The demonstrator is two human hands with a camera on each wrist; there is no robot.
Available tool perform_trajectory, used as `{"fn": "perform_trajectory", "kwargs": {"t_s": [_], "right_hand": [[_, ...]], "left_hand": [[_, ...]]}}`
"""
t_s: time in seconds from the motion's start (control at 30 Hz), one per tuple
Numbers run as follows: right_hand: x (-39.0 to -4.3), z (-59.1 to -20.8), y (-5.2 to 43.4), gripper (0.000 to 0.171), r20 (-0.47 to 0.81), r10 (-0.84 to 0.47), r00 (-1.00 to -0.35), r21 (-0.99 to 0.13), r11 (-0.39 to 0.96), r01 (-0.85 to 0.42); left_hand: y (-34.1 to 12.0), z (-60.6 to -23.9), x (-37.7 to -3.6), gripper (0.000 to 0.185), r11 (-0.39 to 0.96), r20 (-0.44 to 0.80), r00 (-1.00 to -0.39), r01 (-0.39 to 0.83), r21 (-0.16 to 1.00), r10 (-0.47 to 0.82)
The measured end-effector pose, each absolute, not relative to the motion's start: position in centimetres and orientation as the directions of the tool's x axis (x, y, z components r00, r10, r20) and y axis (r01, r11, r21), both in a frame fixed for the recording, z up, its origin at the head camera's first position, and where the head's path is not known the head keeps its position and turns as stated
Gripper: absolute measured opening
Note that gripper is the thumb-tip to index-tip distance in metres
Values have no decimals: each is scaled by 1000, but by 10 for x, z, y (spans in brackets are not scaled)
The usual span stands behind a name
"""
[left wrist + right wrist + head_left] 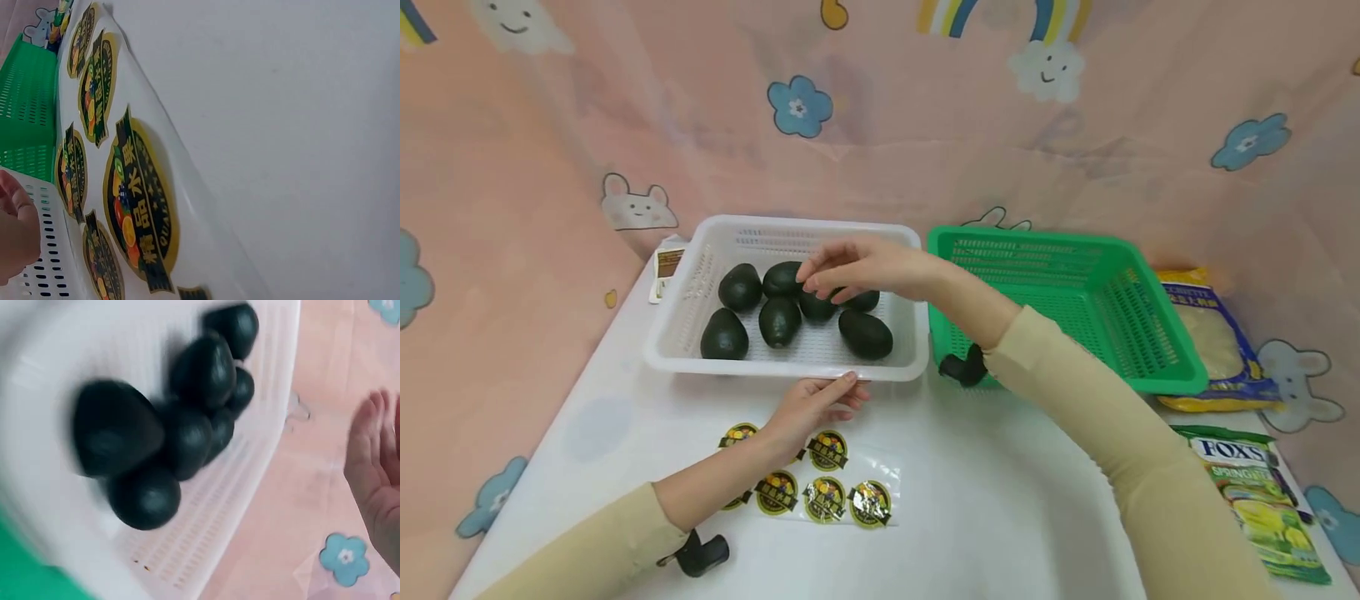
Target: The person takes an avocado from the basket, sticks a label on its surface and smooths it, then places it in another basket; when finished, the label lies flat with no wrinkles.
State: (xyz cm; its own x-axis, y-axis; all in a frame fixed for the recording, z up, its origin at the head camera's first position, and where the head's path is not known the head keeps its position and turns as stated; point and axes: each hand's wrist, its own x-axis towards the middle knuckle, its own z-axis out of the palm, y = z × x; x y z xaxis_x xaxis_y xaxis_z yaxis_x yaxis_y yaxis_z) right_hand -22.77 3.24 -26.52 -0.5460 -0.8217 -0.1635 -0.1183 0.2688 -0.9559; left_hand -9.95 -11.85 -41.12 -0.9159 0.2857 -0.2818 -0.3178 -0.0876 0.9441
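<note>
Several dark green avocados (740, 287) lie in a white plastic basket (775, 367) in the head view. Above the basket's right half hovers my right hand (872, 267), its fingers loosely bent and nothing between them; part of the avocados is hidden beneath it. The right wrist view shows that hand (378, 469) at the right edge, with a blurred avocado (119, 428) nearest the camera. At the basket's front rim is my left hand (812, 408), thumb tip right at the rim and fingers loosely bent below it. Under the left forearm lies a sheet of round stickers (825, 500).
A green basket (1060, 308) stands right beside the white one. Farther right are a blue-and-yellow bag (1210, 342) and a green Fox's candy bag (1270, 517). A small packet (667, 262) sits behind the white basket's left end. Patterned pink cloth (880, 158) surrounds the white table (985, 500).
</note>
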Motion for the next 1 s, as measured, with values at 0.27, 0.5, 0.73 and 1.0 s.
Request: {"fn": "perform_trajectory", "kwargs": {"t_s": [0.27, 0.5, 0.73, 1.0], "right_hand": [[-287, -290, -2, 30, -467, -795, -387, -773, 580, -259], [-289, -313, 3, 37, -671, -598, -437, -392, 787, -476], [-285, -323, 9, 52, -790, -511, -340, -365, 836, -409], [-284, -326, 2, 42, -798, -543, -261, -431, 817, -383]], "left_hand": [[-110, -412, -98, 47, -75, -295, -910, -329, 941, 291], [-103, -413, -93, 55, -61, -290, -906, -323, 945, 308], [-105, -412, -93, 55, -47, -275, -908, -304, 951, 317], [-105, -413, -95, 55, -41, -269, -910, -297, 954, 316]]}}
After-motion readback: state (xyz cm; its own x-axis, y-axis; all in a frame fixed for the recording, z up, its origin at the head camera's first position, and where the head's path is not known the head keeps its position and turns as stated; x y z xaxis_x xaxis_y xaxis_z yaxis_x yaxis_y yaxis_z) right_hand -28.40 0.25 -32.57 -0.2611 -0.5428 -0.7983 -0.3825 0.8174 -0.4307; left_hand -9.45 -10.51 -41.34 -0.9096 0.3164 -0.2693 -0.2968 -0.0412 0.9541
